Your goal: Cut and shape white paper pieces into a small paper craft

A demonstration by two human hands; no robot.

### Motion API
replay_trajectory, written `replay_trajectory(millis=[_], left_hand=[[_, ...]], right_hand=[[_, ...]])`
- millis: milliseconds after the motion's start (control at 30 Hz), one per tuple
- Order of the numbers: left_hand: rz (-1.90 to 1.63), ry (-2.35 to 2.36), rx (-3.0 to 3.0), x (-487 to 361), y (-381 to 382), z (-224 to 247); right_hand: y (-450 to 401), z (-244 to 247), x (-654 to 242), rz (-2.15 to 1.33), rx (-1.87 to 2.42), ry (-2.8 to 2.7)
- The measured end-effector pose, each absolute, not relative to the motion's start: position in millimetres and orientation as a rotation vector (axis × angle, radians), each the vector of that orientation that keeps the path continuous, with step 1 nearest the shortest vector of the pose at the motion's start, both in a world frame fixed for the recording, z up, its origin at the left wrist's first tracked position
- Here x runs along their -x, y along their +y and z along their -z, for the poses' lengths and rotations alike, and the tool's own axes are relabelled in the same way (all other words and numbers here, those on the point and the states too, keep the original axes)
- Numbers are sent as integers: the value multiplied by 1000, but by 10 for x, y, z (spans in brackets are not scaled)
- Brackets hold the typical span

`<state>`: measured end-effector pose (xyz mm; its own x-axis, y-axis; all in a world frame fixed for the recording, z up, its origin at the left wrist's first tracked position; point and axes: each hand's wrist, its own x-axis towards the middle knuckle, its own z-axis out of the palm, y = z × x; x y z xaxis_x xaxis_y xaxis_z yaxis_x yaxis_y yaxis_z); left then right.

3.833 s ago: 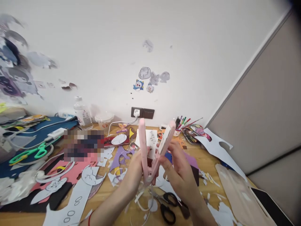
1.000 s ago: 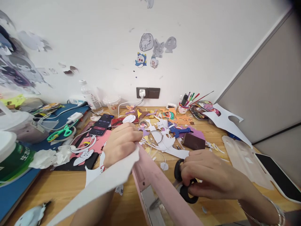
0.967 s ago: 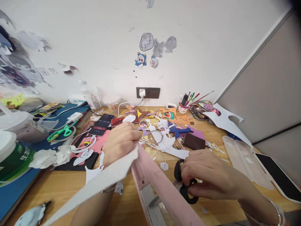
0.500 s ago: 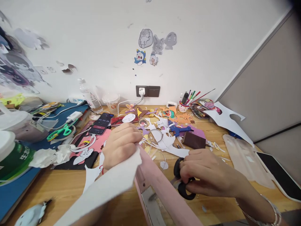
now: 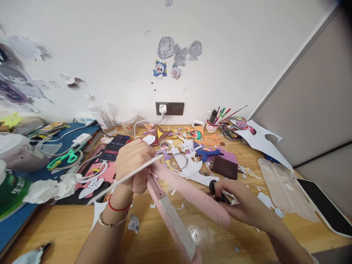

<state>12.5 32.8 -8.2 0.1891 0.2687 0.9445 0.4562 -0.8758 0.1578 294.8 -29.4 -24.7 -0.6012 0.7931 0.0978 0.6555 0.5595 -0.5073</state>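
My left hand (image 5: 136,165) is closed in a fist around the near end of a long pink two-armed thing (image 5: 189,187), hinged-looking, with a pale inlay along its lower arm. Its exact kind is unclear. A sheet of white paper (image 5: 123,180), seen almost edge-on, crosses in front of the same fist; which fingers grip it is hidden. Black-handled scissors (image 5: 213,187) are in my right hand (image 5: 238,200), fingers curled through the handles. Their blades are mostly hidden behind the pink upper arm and the fingers.
Paper scraps (image 5: 189,165), a blue glue gun (image 5: 210,153) and a dark brown block (image 5: 224,167) lie beyond my hands. A phone (image 5: 114,148) and green scissors (image 5: 63,159) are left. A pen cup (image 5: 212,126) stands by the wall; a tablet-like device (image 5: 326,207) lies right.
The white paper has turned from showing its face to nearly edge-on. The pink thing has swung up and left with my left hand, exposing its lower arm. The scissors have tilted in my right hand.
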Motion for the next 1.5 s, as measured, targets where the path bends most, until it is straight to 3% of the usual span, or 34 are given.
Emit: replay_trajectory(millis=[100,200,433,600,733,933,1200,1500], left_hand=[[1630,-927,2318,-178,497,203],[1402,-1318,2350,-312,616,346],[839,-2088,2352,-588,868,714],[707,-2314,2374,-601,1019,896],[819,-2384,2429,-541,1075,977],[1255,-2330,2618,-445,993,780],[1512,-2027,3159,-571,443,634],[1852,-2452,2656,-443,284,1171]], right_hand=[[-280,562,-3058,-584,1668,-2404],[-337,869,-3087,-515,1785,-2339],[-479,1014,-3137,-587,1651,-2416],[-474,878,-3153,-576,1613,-2527],[-453,822,-3136,-604,1633,-2564],[-229,731,-3084,-516,1515,-2424],[488,298,-2220,-781,1173,-2008],[473,262,-1778,-649,1083,-2413]])
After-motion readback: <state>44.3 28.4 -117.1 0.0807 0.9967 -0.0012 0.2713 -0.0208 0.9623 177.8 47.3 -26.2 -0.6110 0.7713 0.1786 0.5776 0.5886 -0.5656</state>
